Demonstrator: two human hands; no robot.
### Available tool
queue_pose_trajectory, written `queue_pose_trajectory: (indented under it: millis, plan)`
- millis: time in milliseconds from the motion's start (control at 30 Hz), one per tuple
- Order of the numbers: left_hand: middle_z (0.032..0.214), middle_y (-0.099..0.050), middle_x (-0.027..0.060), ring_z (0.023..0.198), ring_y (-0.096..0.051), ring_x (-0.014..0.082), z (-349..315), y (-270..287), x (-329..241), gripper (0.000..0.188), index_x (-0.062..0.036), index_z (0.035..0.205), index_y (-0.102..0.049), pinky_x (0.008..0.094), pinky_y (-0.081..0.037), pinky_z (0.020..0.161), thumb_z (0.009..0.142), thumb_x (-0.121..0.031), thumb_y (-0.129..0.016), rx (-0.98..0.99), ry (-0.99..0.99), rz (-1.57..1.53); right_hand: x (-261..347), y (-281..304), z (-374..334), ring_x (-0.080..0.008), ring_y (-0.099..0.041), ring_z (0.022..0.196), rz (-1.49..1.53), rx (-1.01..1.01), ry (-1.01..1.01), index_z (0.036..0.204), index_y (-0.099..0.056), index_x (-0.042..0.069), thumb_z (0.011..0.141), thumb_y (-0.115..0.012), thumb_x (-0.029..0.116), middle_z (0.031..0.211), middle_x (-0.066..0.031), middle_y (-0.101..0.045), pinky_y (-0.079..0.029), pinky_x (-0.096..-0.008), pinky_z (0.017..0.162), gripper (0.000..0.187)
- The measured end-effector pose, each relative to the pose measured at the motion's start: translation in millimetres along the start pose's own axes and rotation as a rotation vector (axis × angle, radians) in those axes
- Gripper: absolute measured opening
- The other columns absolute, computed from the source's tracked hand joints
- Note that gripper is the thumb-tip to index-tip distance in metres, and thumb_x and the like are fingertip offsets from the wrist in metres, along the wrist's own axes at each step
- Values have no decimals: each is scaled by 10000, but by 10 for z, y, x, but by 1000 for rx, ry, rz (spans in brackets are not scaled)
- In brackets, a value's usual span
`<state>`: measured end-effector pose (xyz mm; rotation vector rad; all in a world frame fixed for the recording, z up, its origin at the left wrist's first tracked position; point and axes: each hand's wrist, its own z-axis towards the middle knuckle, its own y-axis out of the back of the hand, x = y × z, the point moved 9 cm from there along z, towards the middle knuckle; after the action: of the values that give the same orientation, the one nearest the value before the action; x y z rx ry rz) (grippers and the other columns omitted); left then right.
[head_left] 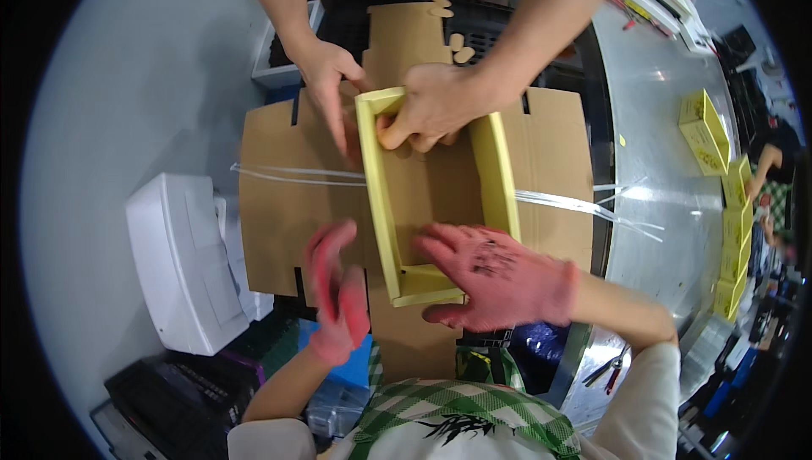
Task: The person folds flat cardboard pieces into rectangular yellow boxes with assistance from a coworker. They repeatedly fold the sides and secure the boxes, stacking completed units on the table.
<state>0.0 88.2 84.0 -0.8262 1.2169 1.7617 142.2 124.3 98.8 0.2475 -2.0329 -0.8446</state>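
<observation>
A yellow open-topped box (380, 194) with a brown bottom stands on a flat, cut cardboard sheet (292, 143). My right hand (499, 278), in a red-pink glove, is spread over the box's near right corner, fingers above the inside and thumb outside the near wall. To the left of the box, my left hand (338, 295), gloved alike and blurred, is open and holds nothing. Across from me, a co-worker's fist (436, 105) presses inside the far end, while the co-worker's other hand (330, 88) is beside the far left corner.
White straps (562, 201) run out on both sides beneath the box. Several small tan oval pieces (457, 41) lie at the far side. A metal table (651, 122) on the right bears several yellow boxes (704, 132). A white plastic bin (182, 261) stands left; pliers (616, 371) lie near right.
</observation>
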Motion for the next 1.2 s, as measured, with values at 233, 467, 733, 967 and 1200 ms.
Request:
queue_pose_trajectory:
  millis: [233,467,733,967,1200]
  plan:
    - [1441,-272,143,1324,-298,273,-376,-760,826,622,-13,1459,-183,396,-219,1106,982,-375,-351,113,551,-777,-362,-788,411,-388,-383,1243,140,803,-161,1424,-292,31,655,-684,390,1322,-228,-368,-357,-432,1030,935]
    - [1482,-167,199,1262,-350,306,-398,-854,798,657,9,1465,-143,405,-320,1029,975,-389,-325,95,451,-771,-362,-911,407,-390,-320,1250,297,809,-149,1371,-378,52,556,-712,260,1364,-203,-324,-308,-441,1066,905]
    - [1451,-259,154,1308,-324,291,-272,-873,670,669,-80,1479,-126,421,-287,1073,976,-463,-343,165,576,-888,-195,-736,535,-371,-407,1225,244,773,-17,1305,-461,11,517,-666,198,1339,-175,-374,-397,-433,999,836]
    - [1424,-332,129,1331,-308,246,-302,-640,725,518,-29,1437,-259,354,-261,1098,1006,-298,-361,172,309,-437,211,-182,163,-292,-523,1131,-470,16,24,1153,-570,52,729,-663,313,1151,-124,-576,-411,-422,949,506]
    - [1416,-376,130,1326,-358,250,-961,40,795,446,-32,1406,-334,358,-272,1102,1003,-200,-426,-68,321,-408,-220,-361,-1864,-334,-536,1066,49,-1336,-307,1216,-523,-3,754,-668,62,1173,-177,-544,-435,-394,932,488]
